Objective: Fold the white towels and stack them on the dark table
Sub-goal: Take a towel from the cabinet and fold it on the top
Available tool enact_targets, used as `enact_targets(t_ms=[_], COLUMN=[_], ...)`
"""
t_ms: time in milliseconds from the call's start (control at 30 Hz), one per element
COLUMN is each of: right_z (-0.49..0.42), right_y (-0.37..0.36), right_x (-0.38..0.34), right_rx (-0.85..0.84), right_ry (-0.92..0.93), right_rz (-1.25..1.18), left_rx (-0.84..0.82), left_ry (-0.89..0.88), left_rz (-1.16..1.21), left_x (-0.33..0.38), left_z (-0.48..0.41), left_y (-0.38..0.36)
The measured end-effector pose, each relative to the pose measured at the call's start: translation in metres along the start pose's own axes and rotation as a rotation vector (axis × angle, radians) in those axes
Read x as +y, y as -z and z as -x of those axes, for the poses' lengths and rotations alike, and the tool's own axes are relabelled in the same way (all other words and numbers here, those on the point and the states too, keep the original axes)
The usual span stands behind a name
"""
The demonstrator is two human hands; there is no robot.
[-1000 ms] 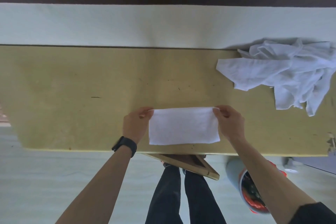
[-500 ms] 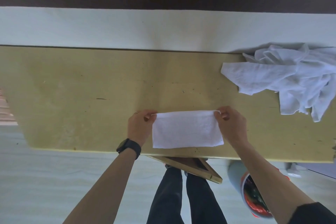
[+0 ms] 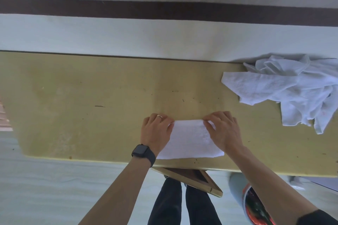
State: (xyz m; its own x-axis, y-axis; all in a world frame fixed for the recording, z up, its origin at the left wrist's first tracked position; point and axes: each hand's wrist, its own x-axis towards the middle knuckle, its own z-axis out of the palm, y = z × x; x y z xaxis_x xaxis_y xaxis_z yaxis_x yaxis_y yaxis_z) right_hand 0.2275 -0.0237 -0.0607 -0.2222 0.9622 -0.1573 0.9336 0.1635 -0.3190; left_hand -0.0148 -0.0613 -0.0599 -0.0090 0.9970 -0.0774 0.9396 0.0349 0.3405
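Observation:
A folded white towel (image 3: pixel 190 141) lies flat on the yellowish table (image 3: pixel 91 106), close to its near edge. My left hand (image 3: pixel 155 133) pinches the towel's far left corner, and a ring and a black watch show on that arm. My right hand (image 3: pixel 223 129) pinches the far right corner with curled fingers. Both hands cover the towel's sides. A crumpled heap of white towels (image 3: pixel 292 89) sits at the table's far right.
Behind the table runs a pale wall with a dark band (image 3: pixel 164 10). Below the near edge are my dark-trousered legs (image 3: pixel 182 204), a wooden frame (image 3: pixel 193 177) and a bucket with red contents (image 3: pixel 254 204). The table's left half is bare.
Both hands have moved inward over the towel's far corners, so the towel looks narrower at its far edge. The heap at the right has not moved.

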Motion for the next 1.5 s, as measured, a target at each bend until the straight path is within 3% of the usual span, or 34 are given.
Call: enact_targets(t_ms=[533, 700, 800, 867, 1000, 1100, 1367, 1500], right_z=[-0.009, -0.002, 0.015, 0.028, 0.053, 0.057, 0.061, 0.078], right_y=[0.000, -0.001, -0.005, -0.013, -0.034, -0.039, -0.037, -0.029], right_x=[-0.006, -0.008, -0.006, -0.007, -0.006, 0.002, 0.002, 0.000], right_rx=[-0.096, 0.006, 0.141, 0.186, 0.028, -0.082, -0.097, -0.079], right_ry=[-0.040, -0.108, -0.066, -0.007, 0.026, -0.010, -0.052, -0.128], right_rz=[0.078, 0.003, -0.062, -0.049, 0.018, 0.049, 0.072, 0.102], left_rx=[-0.250, -0.143, -0.015, -0.023, -0.164, -0.201, -0.258, -0.299], left_ry=[0.130, 0.059, 0.055, 0.107, 0.231, 0.226, 0.193, 0.054], left_rz=[-0.025, -0.042, -0.008, 0.010, -0.017, -0.060, -0.033, -0.098], left_x=[0.004, 0.008, 0.013, 0.021, 0.028, 0.017, 0.009, 0.010], left_z=[-0.024, -0.012, 0.014, 0.036, 0.063, 0.064, 0.055, 0.007], left_y=[0.008, 0.007, -0.001, -0.013, -0.037, -0.044, -0.038, -0.021])
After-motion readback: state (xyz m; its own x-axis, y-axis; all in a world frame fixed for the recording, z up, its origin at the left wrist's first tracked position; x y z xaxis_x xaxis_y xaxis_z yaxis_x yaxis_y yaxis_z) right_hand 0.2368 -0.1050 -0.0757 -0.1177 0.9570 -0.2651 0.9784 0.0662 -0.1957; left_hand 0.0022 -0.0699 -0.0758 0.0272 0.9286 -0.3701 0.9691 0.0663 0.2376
